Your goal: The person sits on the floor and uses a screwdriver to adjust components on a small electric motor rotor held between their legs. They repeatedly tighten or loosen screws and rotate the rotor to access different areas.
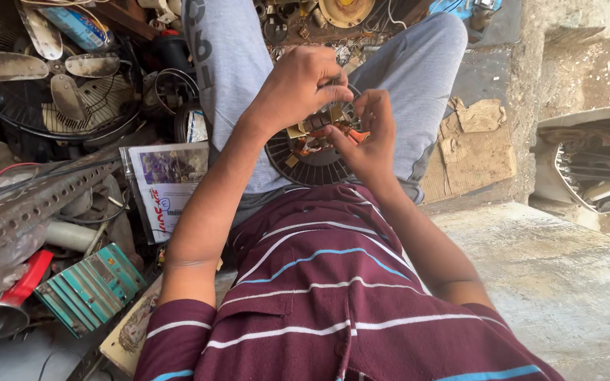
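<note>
A round dark motor stator (303, 166) with copper-coloured windings and orange bits rests on my lap, on grey trousers (231, 63). My left hand (296, 86) reaches over its top edge, thumb and fingers pinched together on a small part of the winding. My right hand (366, 138) steadies the stator from the right side, with its fingertips on the windings at the centre. Both hands touch the stator, and they hide much of its upper half.
A caged fan with metal blades (44, 70) lies at upper left. Below it are a perforated metal angle bar (30, 204), a printed packet (167, 183), a teal ribbed part (90, 289) and a red handle (30, 275). Torn cardboard (474, 144) and a concrete slab (566, 282) are on the right.
</note>
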